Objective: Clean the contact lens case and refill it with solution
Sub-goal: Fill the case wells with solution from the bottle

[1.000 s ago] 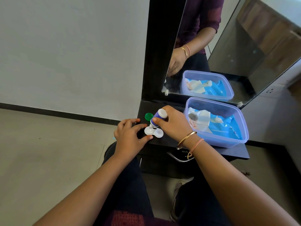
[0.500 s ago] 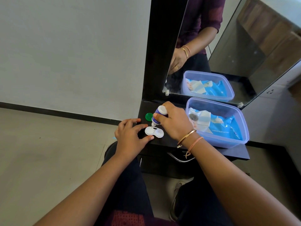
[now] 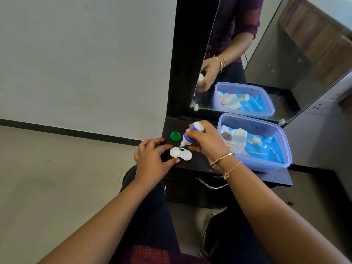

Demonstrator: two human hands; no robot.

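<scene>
Head view: the contact lens case [image 3: 180, 153] lies flat on the black dresser top [image 3: 274, 180], close to its front edge and toward its left end, with both white wells uncapped and facing up. The left hand [image 3: 152, 159] steadies it, thumb and forefinger curled round the case's left end, seemingly touching it. The right hand [image 3: 207, 143] grips the solution bottle [image 3: 190, 135] tipped nozzle-down, its tip just above the back rim of the case and, as far as can be told, not touching it. One green cap [image 3: 175, 135] sits apart behind the case, near the top's left edge; a second cap is not in sight. A clear plastic box [image 3: 285, 149] holding a blue wipes pack [image 3: 262, 147] stands at the right end, with the mirror [image 3: 285, 63] behind. By this layout the refill seems to be under way: case opened, bottle poised to drip. Whether either well already holds liquid is too small to tell, as is whether the cleaning is finished. Filling both wells and screwing on the caps look to be what remains.
</scene>
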